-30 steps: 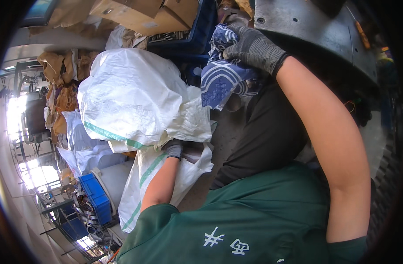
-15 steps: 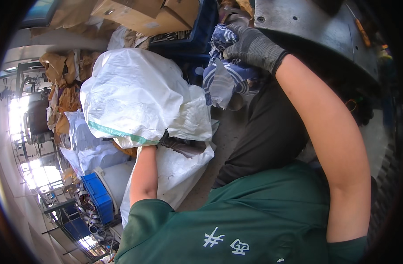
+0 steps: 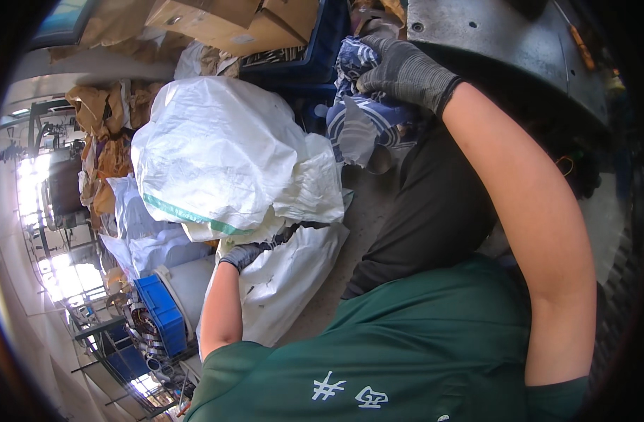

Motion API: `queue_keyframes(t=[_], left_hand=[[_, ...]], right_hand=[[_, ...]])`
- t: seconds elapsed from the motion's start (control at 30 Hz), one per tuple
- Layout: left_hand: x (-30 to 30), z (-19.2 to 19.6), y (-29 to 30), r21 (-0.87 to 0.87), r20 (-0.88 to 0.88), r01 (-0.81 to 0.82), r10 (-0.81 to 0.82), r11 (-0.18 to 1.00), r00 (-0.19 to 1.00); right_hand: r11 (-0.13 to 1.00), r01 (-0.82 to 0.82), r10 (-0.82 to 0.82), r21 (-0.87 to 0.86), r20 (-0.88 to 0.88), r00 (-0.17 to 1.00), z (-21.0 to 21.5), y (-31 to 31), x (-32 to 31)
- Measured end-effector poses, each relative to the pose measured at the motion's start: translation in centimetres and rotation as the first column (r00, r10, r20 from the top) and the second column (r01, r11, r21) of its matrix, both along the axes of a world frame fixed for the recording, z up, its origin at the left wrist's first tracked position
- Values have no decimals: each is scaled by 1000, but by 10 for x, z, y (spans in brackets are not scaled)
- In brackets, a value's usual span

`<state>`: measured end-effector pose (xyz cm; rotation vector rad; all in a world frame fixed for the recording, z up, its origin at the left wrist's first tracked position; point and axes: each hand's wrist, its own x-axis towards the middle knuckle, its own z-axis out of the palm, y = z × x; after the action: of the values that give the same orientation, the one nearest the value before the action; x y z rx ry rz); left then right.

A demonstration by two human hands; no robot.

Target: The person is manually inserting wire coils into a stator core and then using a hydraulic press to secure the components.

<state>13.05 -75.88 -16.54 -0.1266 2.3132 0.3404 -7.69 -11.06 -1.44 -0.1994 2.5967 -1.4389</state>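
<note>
My right hand (image 3: 410,74), in a grey knit glove, is closed on a bunched blue-and-white patterned cloth (image 3: 357,60) at the upper middle. More patterned fabric and a torn grey scrap (image 3: 356,133) hang below it. At the mouth of a large white woven sack (image 3: 220,141) with a green stripe is my left hand (image 3: 243,254), gloved too. Its wrist and back show; the fingers reach into the dark gap between the bulging upper part and the lower white sheet (image 3: 294,281), so their shape is hidden. Dark material shows inside that gap.
A cardboard box (image 3: 266,32) sits over a dark blue crate (image 3: 322,53) beyond the sack. A heavy grey metal plate (image 3: 491,42) fills the upper right. To the left stand a blue bin (image 3: 160,313), a pale drum (image 3: 192,285) and crumpled brown paper (image 3: 100,112).
My left hand has drawn back toward me, so its glove now shows at the sack's mouth. The right hand stays on the patterned cloth, almost unmoved.
</note>
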Motion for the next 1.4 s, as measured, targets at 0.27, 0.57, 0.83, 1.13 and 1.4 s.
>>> queue_keyframes(t=[0.27,0.57,0.83,1.13,1.4], left_hand=[[-2,21,124,-263,11,366,-377,893,926],[-39,-48,152,31,-232,502,-482,864,845],[-60,-127,293,124,-320,648,-588,751,743],[0,-239,307,118,-318,-30,66,993,946],[-27,-253,290,-14,-154,-207,202,978,967]], right_hand=[[997,30,-32,71,16,999,5,6,6],[998,57,-57,-1,-18,998,4,-2,6],[990,138,-138,-20,-21,990,-16,28,5],[998,67,-67,-2,9,998,-15,25,3],[999,35,-35,-21,30,999,-5,10,2]])
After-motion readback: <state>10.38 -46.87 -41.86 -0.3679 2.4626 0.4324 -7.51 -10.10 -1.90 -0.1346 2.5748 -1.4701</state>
